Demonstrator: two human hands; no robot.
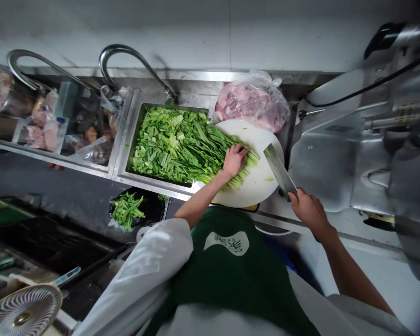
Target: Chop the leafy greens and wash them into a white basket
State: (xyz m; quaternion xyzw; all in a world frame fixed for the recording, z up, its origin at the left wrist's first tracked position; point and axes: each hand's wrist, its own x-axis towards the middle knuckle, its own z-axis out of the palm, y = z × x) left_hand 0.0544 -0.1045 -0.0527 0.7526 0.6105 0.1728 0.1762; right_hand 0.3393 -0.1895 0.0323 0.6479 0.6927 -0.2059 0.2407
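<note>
My left hand (235, 160) presses down with curled fingers on a bundle of long leafy greens (210, 147). Their pale stems lie on a round white cutting board (266, 186), while the leaves trail back over the sink. A cleaver (278, 171) is gripped by its handle in my right hand (310, 210). Its broad blade is over the board's right edge, apart from the stems. Cut greens (164, 140) fill the sink basin (129, 161) left of the board. One small green scrap rests on the bare part of the board.
Behind the board sits a plastic bag of raw meat (248, 105). A curved faucet (126, 49) rises behind the sink. Bagged meat (42, 126) lies in the left basins. A metal machine (325, 163) stands at right. Below the sink is a black bin (154, 205) with greens.
</note>
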